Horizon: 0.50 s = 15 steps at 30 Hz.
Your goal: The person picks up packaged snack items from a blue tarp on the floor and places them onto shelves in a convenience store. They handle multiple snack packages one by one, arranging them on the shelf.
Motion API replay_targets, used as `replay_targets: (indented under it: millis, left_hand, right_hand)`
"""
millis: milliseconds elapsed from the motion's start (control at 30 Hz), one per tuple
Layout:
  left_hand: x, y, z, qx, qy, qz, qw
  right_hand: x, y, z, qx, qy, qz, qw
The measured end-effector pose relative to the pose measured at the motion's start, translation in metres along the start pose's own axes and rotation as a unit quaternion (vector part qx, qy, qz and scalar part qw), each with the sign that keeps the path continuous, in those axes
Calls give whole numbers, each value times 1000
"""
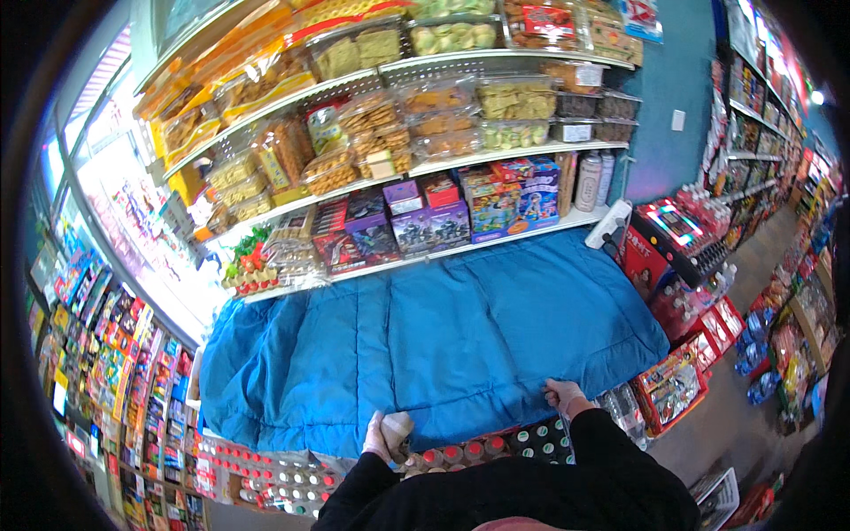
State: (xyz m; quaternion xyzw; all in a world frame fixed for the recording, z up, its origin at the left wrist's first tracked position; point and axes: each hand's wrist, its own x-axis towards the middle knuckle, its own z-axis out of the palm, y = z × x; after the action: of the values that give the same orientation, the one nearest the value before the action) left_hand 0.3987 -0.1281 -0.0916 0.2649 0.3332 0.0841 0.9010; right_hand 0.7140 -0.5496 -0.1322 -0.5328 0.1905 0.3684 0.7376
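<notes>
A blue quilted blanket (438, 325) lies spread below the shelves, its near edge hanging over rows of capped bottles. My left hand (377, 438), which looks gloved in something thin and clear, holds a crumpled greyish-white cloth (397, 428) at the blanket's near edge. Farther right, my right hand (562, 394) pinches the same edge of the blanket between its fingers, near the right-hand corner.
Shelves (505, 56) with clear tubs of snacks and boxed toys rise behind the blanket. A white power strip (608, 224) leans at the back right, beside a machine with a lit screen (674, 222). Bottles with red caps (471, 451) stand in front of me. Stocked racks (126, 372) line the left.
</notes>
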Motion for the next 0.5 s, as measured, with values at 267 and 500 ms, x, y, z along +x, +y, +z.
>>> replay_targets:
  millis: [267,500]
  left_hand:
    - [-18,39,-47,40,62,-35,997]
    - [6,32,-41,75,155,-30,985]
  right_hand:
    - [-19,-4,10,39,-8,5,999]
    - [-13,-3,11,6,30,-17,999]
